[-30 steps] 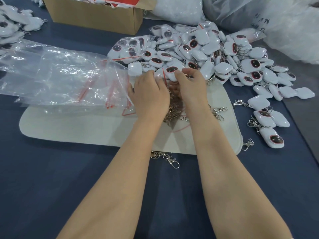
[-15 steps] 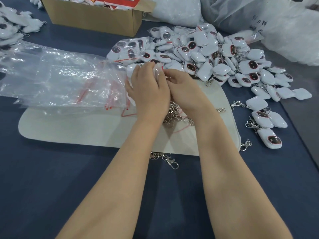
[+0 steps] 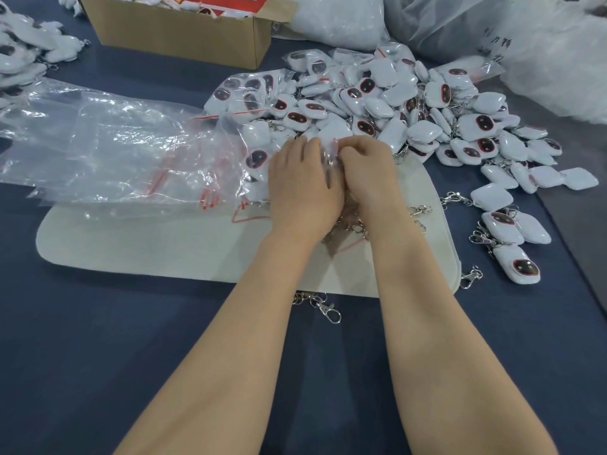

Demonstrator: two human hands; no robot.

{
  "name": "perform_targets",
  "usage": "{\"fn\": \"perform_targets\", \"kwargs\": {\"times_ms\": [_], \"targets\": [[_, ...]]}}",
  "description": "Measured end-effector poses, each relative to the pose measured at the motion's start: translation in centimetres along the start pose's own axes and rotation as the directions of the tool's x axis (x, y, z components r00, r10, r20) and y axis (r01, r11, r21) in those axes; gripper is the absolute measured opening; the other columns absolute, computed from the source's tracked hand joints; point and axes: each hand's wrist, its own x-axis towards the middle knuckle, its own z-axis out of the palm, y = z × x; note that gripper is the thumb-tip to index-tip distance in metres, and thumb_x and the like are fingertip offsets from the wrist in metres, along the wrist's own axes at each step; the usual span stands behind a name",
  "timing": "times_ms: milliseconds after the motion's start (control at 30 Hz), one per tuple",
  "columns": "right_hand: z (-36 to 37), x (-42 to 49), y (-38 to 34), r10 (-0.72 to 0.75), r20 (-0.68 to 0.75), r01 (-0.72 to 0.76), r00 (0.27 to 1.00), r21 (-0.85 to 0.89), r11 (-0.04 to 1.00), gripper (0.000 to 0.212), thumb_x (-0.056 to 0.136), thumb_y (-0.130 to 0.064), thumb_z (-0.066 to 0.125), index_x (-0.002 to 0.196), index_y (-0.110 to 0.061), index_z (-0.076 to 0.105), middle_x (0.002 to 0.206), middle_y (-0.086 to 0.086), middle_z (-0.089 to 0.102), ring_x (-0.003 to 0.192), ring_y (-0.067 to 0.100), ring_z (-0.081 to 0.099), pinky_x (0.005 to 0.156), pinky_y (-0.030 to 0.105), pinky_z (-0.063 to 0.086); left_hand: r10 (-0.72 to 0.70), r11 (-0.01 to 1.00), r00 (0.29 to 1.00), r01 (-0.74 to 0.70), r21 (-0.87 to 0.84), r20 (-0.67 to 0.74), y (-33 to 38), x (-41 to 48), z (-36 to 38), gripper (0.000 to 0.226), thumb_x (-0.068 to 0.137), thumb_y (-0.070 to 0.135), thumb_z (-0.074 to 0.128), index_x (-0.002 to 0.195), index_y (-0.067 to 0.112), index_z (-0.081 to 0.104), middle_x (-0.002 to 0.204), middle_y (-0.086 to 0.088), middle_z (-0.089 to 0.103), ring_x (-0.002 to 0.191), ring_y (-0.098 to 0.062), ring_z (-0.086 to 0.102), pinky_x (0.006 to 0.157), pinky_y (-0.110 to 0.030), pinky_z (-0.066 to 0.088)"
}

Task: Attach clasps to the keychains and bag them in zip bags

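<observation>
Pinching a small clear plastic zip bag (image 3: 329,156) between them, our left hand (image 3: 300,183) and right hand (image 3: 369,174) sit knuckle to knuckle over the far edge of the pale grey felt mat (image 3: 157,254), with the fingers curled down onto the crinkled film near its red seal strip. We judge this to be the bagging step, either feeding a keychain in or pressing the strip closed (the fingers hide the bag's mouth, so we cannot tell which, nor whether a keychain is already inside). The layout serves a short reach. The heap of white rounded-square plastic keychains with dark oval faces (image 3: 410,110) lies just beyond our fingertips, some already in bags, so a finished one can simply go forward. The sheaf of empty clear zip bags with red strips (image 3: 115,149) spreads out to the left, near our left hand. The tangle of silver metal swivel clasps (image 3: 353,226) sits on the mat under our wrists. A few keychains with clasps fitted (image 3: 507,231) lie apart to the right on the dark blue table cover (image 3: 98,356), probably waiting for bags. One stray clasp (image 3: 325,310) lies just off the mat's near edge, and an open brown cardboard box (image 3: 177,37) stands at the far left.
</observation>
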Motion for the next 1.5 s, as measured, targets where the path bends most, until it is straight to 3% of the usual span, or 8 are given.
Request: {"fn": "perform_targets", "kwargs": {"times_ms": [133,300,500,600,800,1000,1200,1500], "targets": [[0.2,0.2,0.2,0.06,-0.042,-0.055,0.997,0.119,0.991,0.023,0.088,-0.002,0.045,0.089,-0.014,0.064,0.075,0.0,0.063,0.073,0.02,0.062,0.076,0.037,0.056,0.016,0.986,0.991,-0.037,0.161,0.131,-0.3,-0.4,0.6,0.06,0.093,0.041,0.043,0.142,0.009,0.031,0.152,-0.008,0.027,0.143,-0.023,0.015,0.115,-0.036,-0.003],[0.3,0.2,0.2,0.073,-0.098,-0.057,0.992,0.16,0.986,0.027,0.088,-0.001,0.043,0.079,-0.021,0.059,0.084,0.003,0.066,0.081,0.022,0.065,0.088,0.047,0.054,-0.012,0.992,0.998,0.004,0.126,0.062,-0.2,-0.2,0.4,0.056,0.089,0.041,0.05,0.135,0.01,0.04,0.15,-0.009,0.03,0.143,-0.027,0.016,0.117,-0.042,0.004],[0.3,0.0,0.9,-0.135,-0.157,0.104,0.978,-0.19,0.976,0.033,0.091,0.0,0.039,0.106,-0.013,0.065,0.111,0.004,0.067,0.1,0.014,0.057,0.083,0.014,0.038,-0.146,0.96,0.989,0.139,0.244,0.01,-0.6,-0.4,0.3,0.068,0.089,0.048,0.047,0.141,0.007,0.033,0.152,-0.013,0.028,0.145,-0.028,0.01,0.114,-0.05,-0.006],[0.6,-0.1,1.1,-0.253,-0.03,0.23,0.967,-0.33,0.916,0.038,0.092,0.003,0.037,0.12,-0.005,0.062,0.128,0.01,0.059,0.121,0.022,0.05,0.099,0.017,0.032,-0.168,0.95,0.985,0.149,0.275,0.047,-0.6,-0.4,0.3,0.078,0.089,0.04,0.05,0.146,0.0,0.016,0.154,-0.019,0.018,0.145,-0.03,0.008,0.115,-0.046,-0.007],[0.5,0.2,1.6,-0.251,0.208,0.326,0.945,-0.568,0.756,0.052,0.096,-0.004,0.038,0.146,-0.016,0.038,0.161,0.014,0.011,0.148,0.029,0.009,0.117,0.029,0.005,-0.039,0.964,0.996,0.016,0.265,0.081,-0.6,-0.5,0.0,0.058,0.088,0.023,0.05,0.14,0.008,0.032,0.148,-0.011,0.032,0.139,-0.025,0.025,0.114,-0.034,0.005],[0.6,0.5,1.9,-0.199,0.204,0.284,0.958,-0.626,0.727,0.037,0.099,-0.014,0.037,0.131,-0.01,0.055,0.162,0.011,0.01,0.148,0.03,0.004,0.116,0.029,0.005,-0.11,0.96,0.99,0.083,0.267,0.087,-0.6,-0.6,0.1,0.062,0.089,0.024,0.049,0.144,0.009,0.027,0.153,-0.011,0.025,0.144,-0.025,0.012,0.115,-0.045,-0.008],[0.9,0.5,2.1,-0.227,0.172,0.284,0.959,-0.625,0.727,0.046,0.099,-0.019,0.039,0.145,-0.016,0.041,0.161,0.012,0.014,0.148,0.029,0.01,0.119,0.031,0.006,-0.144,0.962,0.981,0.106,0.253,0.133,-0.8,-0.4,-0.2,0.065,0.09,0.027,0.05,0.146,0.012,0.023,0.156,-0.014,0.015,0.145,-0.03,0.007,0.115,-0.048,-0.009],[0.2,0.4,1.3,-0.116,-0.29,0.143,0.95,0.072,0.987,0.029,0.097,-0.013,0.047,0.125,-0.012,0.053,0.11,0.002,0.061,0.098,0.011,0.057,0.083,0.015,0.04,0.109,0.992,0.993,-0.111,0.062,0.045,0.5,-0.5,-0.2,0.05,0.085,0.009,0.048,0.135,0.008,0.042,0.14,-0.009,0.045,0.13,-0.026,0.039,0.111,-0.033,0.019]]}}
